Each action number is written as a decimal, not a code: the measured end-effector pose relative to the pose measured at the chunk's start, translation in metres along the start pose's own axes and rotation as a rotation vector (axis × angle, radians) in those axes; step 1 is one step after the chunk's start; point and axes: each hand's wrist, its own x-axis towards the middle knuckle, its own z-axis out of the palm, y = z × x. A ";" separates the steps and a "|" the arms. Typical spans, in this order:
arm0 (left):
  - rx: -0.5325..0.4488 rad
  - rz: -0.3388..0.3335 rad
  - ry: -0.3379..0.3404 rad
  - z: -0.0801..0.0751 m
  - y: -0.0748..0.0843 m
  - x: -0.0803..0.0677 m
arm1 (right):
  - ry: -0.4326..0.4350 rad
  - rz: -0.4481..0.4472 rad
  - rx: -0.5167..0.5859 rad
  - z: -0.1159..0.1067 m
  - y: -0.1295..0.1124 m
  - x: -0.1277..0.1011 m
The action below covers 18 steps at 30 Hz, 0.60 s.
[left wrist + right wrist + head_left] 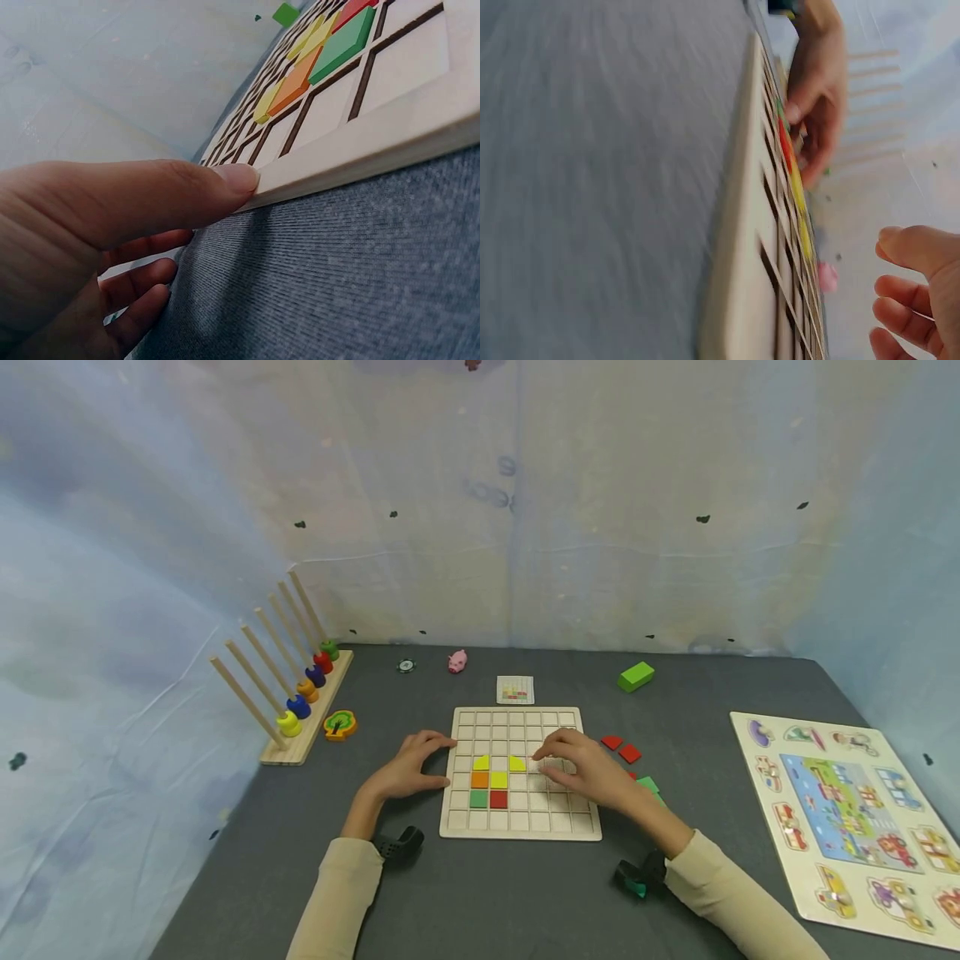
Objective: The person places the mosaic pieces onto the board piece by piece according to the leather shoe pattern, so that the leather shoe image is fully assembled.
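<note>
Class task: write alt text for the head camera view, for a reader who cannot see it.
Two hands work at a wooden grid board on a grey table: the left hand touches its left edge, the right hand rests over its middle. Yellow, orange, green and red tiles fill some squares; a peg rack stands left, a picture puzzle lies right.

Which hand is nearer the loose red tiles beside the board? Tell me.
Right. The right hand lies on the grid board just beside the red tiles; the left hand is at the board's opposite edge.

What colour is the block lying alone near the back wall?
The block is green; the head view shows it best.
</note>
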 end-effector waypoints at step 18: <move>-0.013 0.001 -0.001 -0.001 0.001 -0.001 | -0.156 0.223 0.024 -0.059 0.025 -0.046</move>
